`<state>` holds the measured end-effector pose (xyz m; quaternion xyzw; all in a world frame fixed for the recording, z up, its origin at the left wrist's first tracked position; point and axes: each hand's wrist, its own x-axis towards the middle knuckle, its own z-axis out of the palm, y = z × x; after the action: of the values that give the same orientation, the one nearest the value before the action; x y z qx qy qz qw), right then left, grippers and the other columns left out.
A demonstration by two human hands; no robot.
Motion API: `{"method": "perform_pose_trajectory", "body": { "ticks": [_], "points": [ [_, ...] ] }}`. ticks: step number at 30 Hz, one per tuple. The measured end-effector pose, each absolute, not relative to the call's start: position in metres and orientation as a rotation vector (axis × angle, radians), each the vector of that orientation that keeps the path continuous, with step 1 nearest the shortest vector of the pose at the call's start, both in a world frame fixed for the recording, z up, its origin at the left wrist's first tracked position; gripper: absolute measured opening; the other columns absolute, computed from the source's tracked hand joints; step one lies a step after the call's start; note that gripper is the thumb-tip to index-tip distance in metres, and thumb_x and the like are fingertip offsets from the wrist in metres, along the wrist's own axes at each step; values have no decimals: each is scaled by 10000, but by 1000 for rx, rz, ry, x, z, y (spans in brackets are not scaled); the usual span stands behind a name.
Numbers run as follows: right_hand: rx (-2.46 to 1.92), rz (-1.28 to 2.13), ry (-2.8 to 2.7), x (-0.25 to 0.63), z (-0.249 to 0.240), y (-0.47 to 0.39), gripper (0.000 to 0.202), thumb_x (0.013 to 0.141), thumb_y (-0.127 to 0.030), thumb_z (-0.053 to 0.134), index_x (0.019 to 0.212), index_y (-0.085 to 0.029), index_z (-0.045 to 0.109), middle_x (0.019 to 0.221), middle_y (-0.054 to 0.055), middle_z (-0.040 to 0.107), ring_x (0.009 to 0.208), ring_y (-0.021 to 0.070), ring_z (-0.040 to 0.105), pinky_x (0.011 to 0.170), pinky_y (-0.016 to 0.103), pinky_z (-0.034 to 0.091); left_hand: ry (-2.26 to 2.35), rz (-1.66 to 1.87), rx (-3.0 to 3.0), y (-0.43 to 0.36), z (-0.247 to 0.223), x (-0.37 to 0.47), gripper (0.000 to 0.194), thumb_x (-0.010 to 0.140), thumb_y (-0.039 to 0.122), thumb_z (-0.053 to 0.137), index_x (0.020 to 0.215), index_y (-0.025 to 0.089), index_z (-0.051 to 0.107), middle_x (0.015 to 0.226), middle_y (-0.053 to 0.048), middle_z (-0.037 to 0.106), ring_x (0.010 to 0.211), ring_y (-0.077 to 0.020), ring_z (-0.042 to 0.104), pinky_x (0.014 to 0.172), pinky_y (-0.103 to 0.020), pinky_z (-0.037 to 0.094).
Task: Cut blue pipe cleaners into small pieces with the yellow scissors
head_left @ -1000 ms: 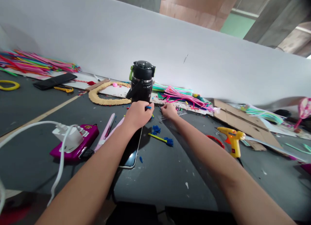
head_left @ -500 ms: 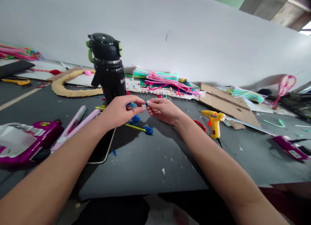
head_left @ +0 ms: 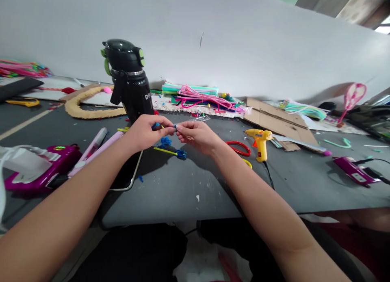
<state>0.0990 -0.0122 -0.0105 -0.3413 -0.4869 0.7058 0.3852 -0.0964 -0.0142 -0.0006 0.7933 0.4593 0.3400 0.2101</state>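
Note:
Both hands meet over the grey table. My left hand (head_left: 148,132) pinches a tiny blue piece (head_left: 175,127) between thumb and forefinger; its exact kind is too small to tell. My right hand (head_left: 198,136) grips the same piece from the other side with its fingertips, the other fingers curled. Just below the hands lies a fuzzy blue flower (head_left: 182,154) on a yellow-green stem (head_left: 164,150). Another blue tuft (head_left: 165,142) rests beside it, partly behind my left hand. A blue scrap (head_left: 140,178) lies nearer the table's front.
A black bottle (head_left: 134,91) stands close behind my left hand. To the right are a yellow glue gun (head_left: 261,144) with its cord and a red loop (head_left: 243,152). A dark phone-like slab (head_left: 122,178) and purple power strip (head_left: 57,162) lie left. Pipe-cleaner bundles (head_left: 204,97) line the wall.
The view has shifted, so the scene sits a little further left and higher. More of the red loop and a yellow loop now shows. Both hands keep their pinch on the blue piece.

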Motion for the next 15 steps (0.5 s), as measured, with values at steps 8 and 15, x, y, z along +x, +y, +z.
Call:
{"method": "perform_pose_trajectory", "body": {
  "ticks": [8,15],
  "points": [
    [-909,1805,-1216,106,-13,-10,135,813,-225,727,741,-143,649,699,-7,617,602,63,532,595,197,457,1267,748,2340,-10,0,-105,296,852,421,557,847,161,698,792,-39,703,729,-150,593,697,-245,423],
    [-993,1723,-1257,108,-25,-4,87,788,-205,746,763,-151,683,702,24,626,599,91,537,570,228,481,1372,356,2423,-5,-5,-114,267,773,386,612,882,180,742,749,-41,702,587,-139,525,567,-252,360]
  ]
}}
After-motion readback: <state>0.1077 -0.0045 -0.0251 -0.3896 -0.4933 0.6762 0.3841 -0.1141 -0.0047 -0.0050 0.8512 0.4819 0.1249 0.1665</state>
